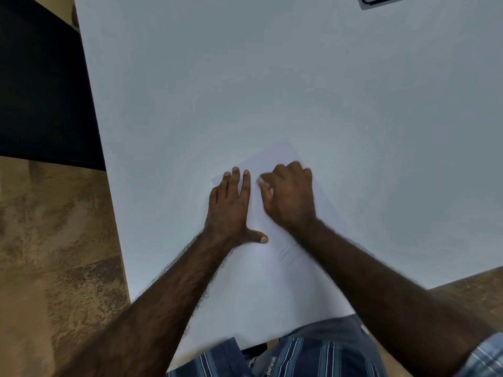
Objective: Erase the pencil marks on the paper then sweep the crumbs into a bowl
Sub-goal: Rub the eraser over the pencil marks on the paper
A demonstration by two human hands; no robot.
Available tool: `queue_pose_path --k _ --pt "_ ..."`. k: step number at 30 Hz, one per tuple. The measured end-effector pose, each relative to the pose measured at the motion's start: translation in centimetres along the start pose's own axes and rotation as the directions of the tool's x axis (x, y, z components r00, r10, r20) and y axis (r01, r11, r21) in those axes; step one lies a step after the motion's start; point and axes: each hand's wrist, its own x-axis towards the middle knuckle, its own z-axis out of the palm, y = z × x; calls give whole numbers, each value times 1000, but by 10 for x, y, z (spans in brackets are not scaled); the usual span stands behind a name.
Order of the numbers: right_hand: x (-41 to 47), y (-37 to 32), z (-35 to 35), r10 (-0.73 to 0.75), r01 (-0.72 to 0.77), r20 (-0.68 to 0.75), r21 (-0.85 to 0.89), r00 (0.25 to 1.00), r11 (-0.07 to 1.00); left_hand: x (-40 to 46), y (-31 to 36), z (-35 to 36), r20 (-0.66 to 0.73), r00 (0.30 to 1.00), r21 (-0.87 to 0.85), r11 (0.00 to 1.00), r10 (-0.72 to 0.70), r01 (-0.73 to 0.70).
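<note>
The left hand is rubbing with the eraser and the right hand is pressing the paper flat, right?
Not quite, it's swapped. The head view shows the right hand gripping the eraser, while the left hand presses flat on the paper.

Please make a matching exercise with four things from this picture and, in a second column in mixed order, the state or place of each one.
Things:
1. left hand
2. right hand
3. pencil marks
4. grey object

States or places:
A. at the far edge of the table
B. flat, pressing down the paper
C. closed around a pale eraser
D. faint lines near the right forearm

Pairs: 1-B, 2-C, 3-D, 4-A
</note>
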Motion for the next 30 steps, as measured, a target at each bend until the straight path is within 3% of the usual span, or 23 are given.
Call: queue_pose_path --k 4,12,18,24,30 --pt "38 25 -8 170 -173 -63 -56 983 983 2 0 1 10 1000 -4 1000 -3 3" --pt "36 24 -6 214 -213 -20 57 977 975 6 6 -6 5 998 -73 996 -58 58" --pt "24 21 -8 193 -193 -7 45 981 980 11 12 -5 -50 994 -28 995 -98 96" --pt "-26 11 1 -49 49 6 97 999 994 11 16 -4 -72 994 34 996 -83 85" --pt "13 40 -11 231 -231 -118 20 966 973 11 18 -9 -30 996 69 994 -82 84"
